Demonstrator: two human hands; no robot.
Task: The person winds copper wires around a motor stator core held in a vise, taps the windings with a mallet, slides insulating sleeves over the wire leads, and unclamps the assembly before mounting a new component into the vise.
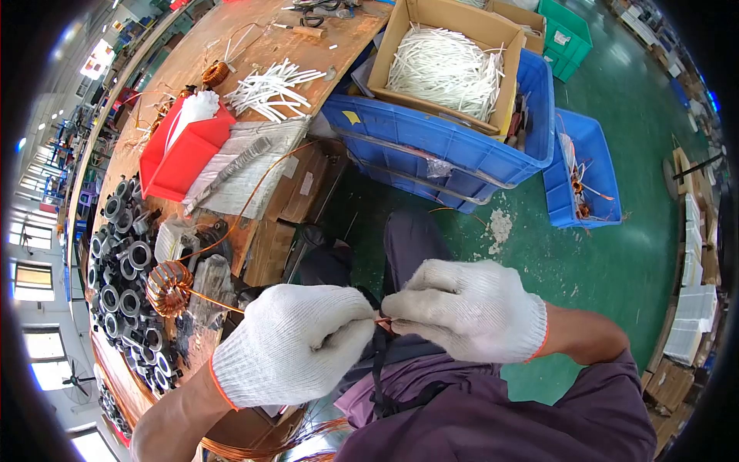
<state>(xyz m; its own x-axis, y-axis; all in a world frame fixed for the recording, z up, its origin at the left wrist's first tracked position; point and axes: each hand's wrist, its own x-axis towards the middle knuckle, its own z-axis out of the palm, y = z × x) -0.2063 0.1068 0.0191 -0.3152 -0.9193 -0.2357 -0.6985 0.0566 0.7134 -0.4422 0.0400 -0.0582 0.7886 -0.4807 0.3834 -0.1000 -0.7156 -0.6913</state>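
Note:
My left hand (292,346), in a white knit glove, is closed in a pinch in front of my lap. Facing it, my right hand (469,312), gloved the same way, also pinches, its fingertips almost against the left ones. A short bit of copper wire (383,323) shows between the two. More copper wire (215,302) runs from behind my left hand to a copper-wound ring coil (169,289) at the bench edge. Another strand arcs up from the coil across the bench. The gloves hide the fingertips and most of the held wire.
Black ring cores (123,269) crowd the wooden bench (269,42) at left. A red bin (185,150) and white sleeve pieces (273,88) lie farther up. A cardboard box (446,69) of white tubes sits over a blue crate (431,138); a smaller blue bin (585,162) stands right.

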